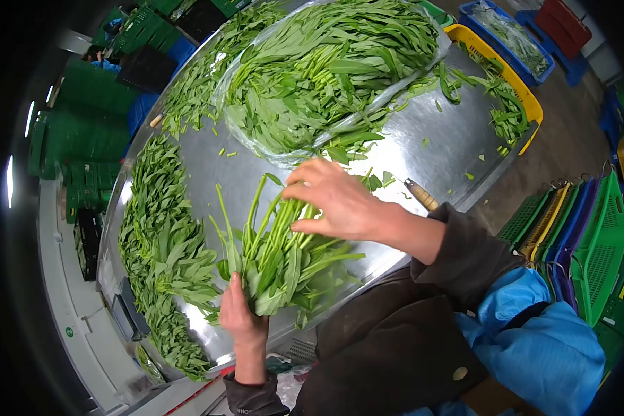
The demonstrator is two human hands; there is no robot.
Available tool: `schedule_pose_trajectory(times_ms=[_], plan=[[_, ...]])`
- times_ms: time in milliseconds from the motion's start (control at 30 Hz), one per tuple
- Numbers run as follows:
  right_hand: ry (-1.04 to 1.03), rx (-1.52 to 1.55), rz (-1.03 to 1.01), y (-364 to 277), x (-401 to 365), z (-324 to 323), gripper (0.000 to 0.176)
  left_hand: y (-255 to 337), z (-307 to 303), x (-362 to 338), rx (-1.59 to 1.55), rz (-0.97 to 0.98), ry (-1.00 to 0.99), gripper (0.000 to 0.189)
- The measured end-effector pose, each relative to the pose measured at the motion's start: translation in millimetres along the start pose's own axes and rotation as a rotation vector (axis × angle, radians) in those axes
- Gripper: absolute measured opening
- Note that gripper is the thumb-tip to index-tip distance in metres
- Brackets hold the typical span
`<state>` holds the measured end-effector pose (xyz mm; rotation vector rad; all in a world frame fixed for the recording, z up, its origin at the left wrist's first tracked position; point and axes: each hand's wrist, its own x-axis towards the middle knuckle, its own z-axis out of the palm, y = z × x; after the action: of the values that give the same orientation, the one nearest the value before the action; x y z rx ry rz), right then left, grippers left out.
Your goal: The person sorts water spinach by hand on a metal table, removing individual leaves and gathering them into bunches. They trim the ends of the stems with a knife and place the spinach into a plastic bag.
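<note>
**Fingers (304, 188) of both hands closed on one bunch of greens**

We stand at a steel table (437, 132) that fills most of the view. At its far side lies the biggest mass, a heap of greens (326, 62) in a clear plastic bag (270, 154). A long row of greens (159, 236) runs down the table's left edge. Past the far right corner sit a yellow crate (528, 97) and a blue crate (542, 66), and stacked crates (589, 236) stand on the floor to our right.

The bunch (277, 260) is at the near edge of the table, between our two hands. Our left hand (241, 315) grips it from below at the leafy end, fingers wrapped tight around it. Our right hand (340, 204) lies across the pale stalks higher up, fingers curled down onto them. A knife handle (421, 194) rests on the steel just beyond the right wrist, apart from both hands.

We judge the bunch to be light, and limp at the leaves, which would bruise or tear under a hard squeeze. The stalks look firmer but crisp, so they may snap if bent sharply. The best hold seems to be around the stalks, gathered fully but not crushed, with the leaves left free.
</note>
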<state>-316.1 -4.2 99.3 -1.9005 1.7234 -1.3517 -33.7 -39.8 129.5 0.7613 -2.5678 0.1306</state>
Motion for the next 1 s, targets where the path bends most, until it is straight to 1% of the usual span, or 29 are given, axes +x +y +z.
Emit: schedule_pose_trajectory(times_ms=[33,67,133,167,233,267,300,367,400,433,500,533,600,633,700,733,767,800,833,900,933,1000], plan=[[0.020,0.059,-0.055,-1,0,6,0.026,0,0,-1,0.001,0.000,0.003,0.075],[0.020,0.059,-0.058,3,0,8,0.026,0,-1,-2,-0.002,-0.005,-0.015,0.074],[-0.156,0.159,-0.180,9,2,7,0.024,-1,-3,-6,-0.001,-0.015,-0.036,0.073],[-0.159,0.161,-0.182,13,3,4,0.024,-2,-3,-7,-0.013,-0.012,-0.044,0.073],[-0.403,0.730,0.183,12,5,-7,0.021,-4,-5,-13,-0.027,-0.012,-0.056,0.072],[-0.336,0.804,0.207,11,3,-4,0.020,-6,-8,-19,-0.046,-0.044,-0.160,0.074],[-0.337,0.802,0.208,8,5,-5,0.020,-7,-8,-21,-0.065,-0.075,-0.262,0.077],[-0.211,0.494,-0.056,-1,9,-13,0.018,-5,-6,-16,-0.069,-0.045,-0.247,0.078],[-0.150,0.293,-0.225,-4,13,-14,0.016,-4,-5,-14,-0.073,-0.012,-0.235,0.078],[-0.148,0.290,-0.222,-8,12,-18,0.016,-3,-4,-13,-0.076,-0.008,-0.236,0.078],[-0.184,0.283,-0.017,-16,9,-22,0.014,-1,-2,-12,-0.108,-0.057,-0.217,0.077],[-0.183,0.282,-0.019,-12,5,-16,0.014,1,-2,-9,-0.107,-0.056,-0.215,0.077],[0.171,0.896,0.383,4,-3,6,0.022,5,-4,0,-0.170,-0.068,-0.122,0.075],[0.163,0.899,0.381,15,-2,4,0.022,3,-4,-4,-0.166,-0.076,-0.120,0.075],[0.444,1.101,0.793,42,-2,-13,0.033,-5,-4,-16,-0.204,-0.153,-0.138,0.077],[0.447,1.101,0.793,40,-5,-22,0.033,-5,-5,-16,-0.173,-0.166,-0.130,0.080],[0.238,0.777,0.657,36,-6,-33,0.040,-5,-4,-17,-0.176,-0.163,-0.129,0.080],[0.034,0.455,0.518,31,-9,-39,0.046,-4,-4,-19,-0.225,-0.202,-0.090,0.080],[0.037,0.454,0.522,25,-13,-38,0.046,-4,-4,-20,-0.273,-0.239,-0.050,0.081],[-0.219,0.035,0.129,6,-25,-33,0.058,-5,-1,-19,-0.234,-0.216,-0.035,0.082],[-0.214,0.032,0.132,-4,-26,-28,0.058,-3,-1,-15,-0.179,-0.167,-0.031,0.082],[-0.487,-0.307,0.057,-25,-18,-14,0.059,4,-2,-5,-0.087,-0.090,-0.042,0.083]])
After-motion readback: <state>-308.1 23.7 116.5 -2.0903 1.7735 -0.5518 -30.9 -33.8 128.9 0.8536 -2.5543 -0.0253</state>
